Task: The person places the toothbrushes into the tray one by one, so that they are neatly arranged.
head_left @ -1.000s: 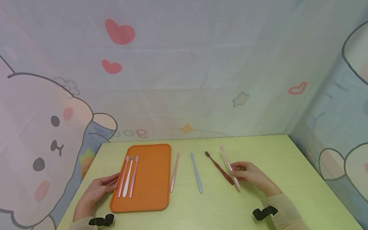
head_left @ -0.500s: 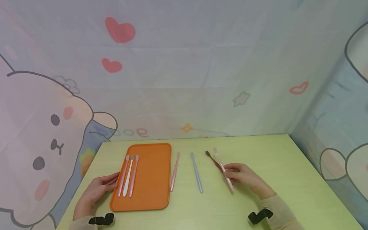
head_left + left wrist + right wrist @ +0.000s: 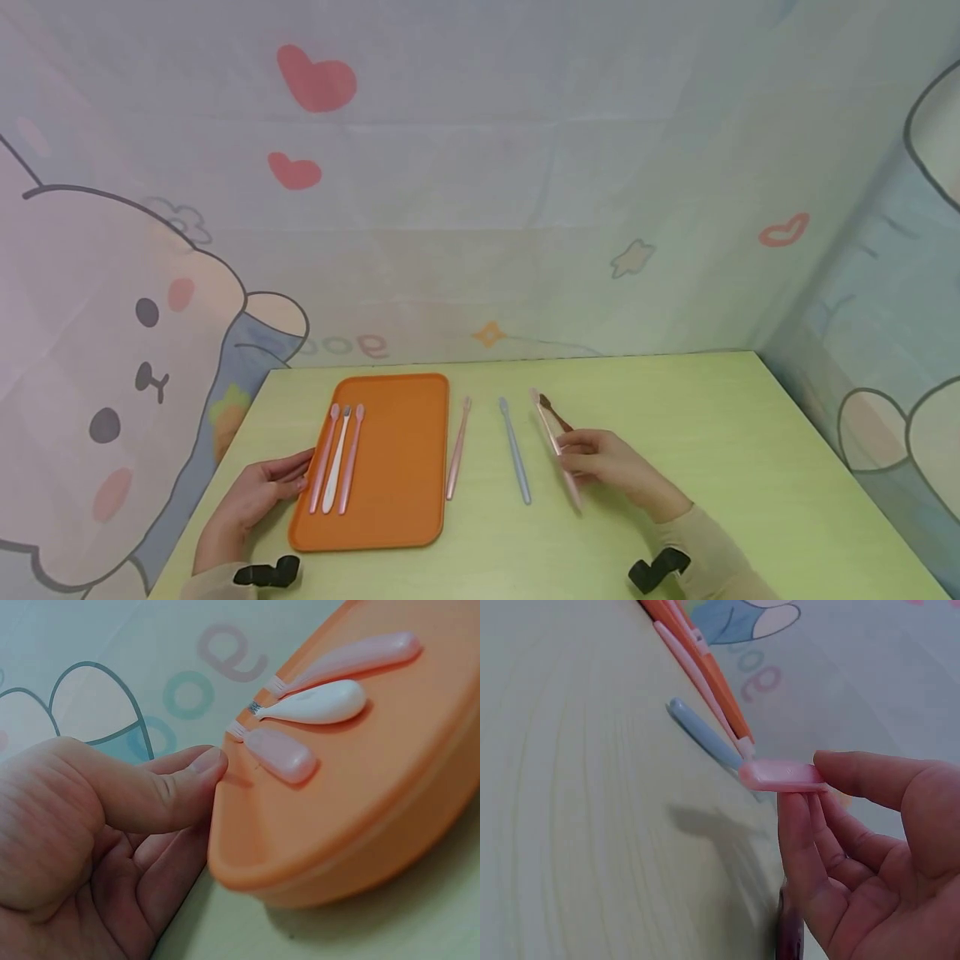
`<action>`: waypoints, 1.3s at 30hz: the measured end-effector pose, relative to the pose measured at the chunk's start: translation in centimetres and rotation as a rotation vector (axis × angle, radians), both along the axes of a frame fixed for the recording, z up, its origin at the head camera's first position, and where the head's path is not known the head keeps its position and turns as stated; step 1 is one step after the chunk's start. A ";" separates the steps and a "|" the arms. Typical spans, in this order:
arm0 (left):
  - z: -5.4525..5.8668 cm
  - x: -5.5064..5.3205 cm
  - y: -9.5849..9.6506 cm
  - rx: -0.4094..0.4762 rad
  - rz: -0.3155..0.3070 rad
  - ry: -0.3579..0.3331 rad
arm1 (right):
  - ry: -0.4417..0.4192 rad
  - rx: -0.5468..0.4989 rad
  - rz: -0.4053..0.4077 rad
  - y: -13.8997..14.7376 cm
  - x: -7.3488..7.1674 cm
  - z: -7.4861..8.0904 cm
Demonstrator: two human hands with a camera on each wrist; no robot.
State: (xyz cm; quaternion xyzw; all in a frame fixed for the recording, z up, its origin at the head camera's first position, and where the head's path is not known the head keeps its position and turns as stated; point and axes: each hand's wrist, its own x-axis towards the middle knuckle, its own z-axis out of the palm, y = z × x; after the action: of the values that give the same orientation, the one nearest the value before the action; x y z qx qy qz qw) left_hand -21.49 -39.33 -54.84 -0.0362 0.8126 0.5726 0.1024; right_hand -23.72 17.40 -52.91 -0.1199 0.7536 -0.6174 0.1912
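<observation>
Between thumb and fingertips my right hand (image 3: 611, 471) pinches a pink toothbrush (image 3: 780, 775) above the table, its head pointing away. Partly behind that hand lies a brown toothbrush (image 3: 553, 411); its dark handle shows below the fingers in the right wrist view. My left hand (image 3: 251, 500) grips the left rim of an orange tray (image 3: 397, 458), thumb on the edge. Inside, along the left side, two pink toothbrushes flank a white toothbrush (image 3: 319, 703). On the table between tray and right hand lie another pink toothbrush (image 3: 457, 454) and a blue toothbrush (image 3: 515, 454).
The pale yellow-green table (image 3: 750, 467) reaches back to a printed cloth backdrop (image 3: 465, 167) with hearts and cartoon animals. A further cloth wall (image 3: 885, 333) stands along the right side. Both wrists wear black straps.
My right hand has carried the pink toothbrush leftward, from the right of the brown toothbrush across to its left. The left hand and tray have stayed put.
</observation>
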 end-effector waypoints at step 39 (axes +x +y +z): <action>-0.1 -0.1 -0.2 -0.005 -0.002 0.009 | -0.194 -0.260 0.002 -18.9 0.4 -0.1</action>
State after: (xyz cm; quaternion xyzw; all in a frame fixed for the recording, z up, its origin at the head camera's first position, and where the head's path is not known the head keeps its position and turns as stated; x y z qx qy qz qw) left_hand -21.63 -39.54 -54.97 -0.0333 0.8145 0.5706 0.0991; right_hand -23.32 -1.49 -53.00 -0.0842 0.6452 -0.7182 0.2464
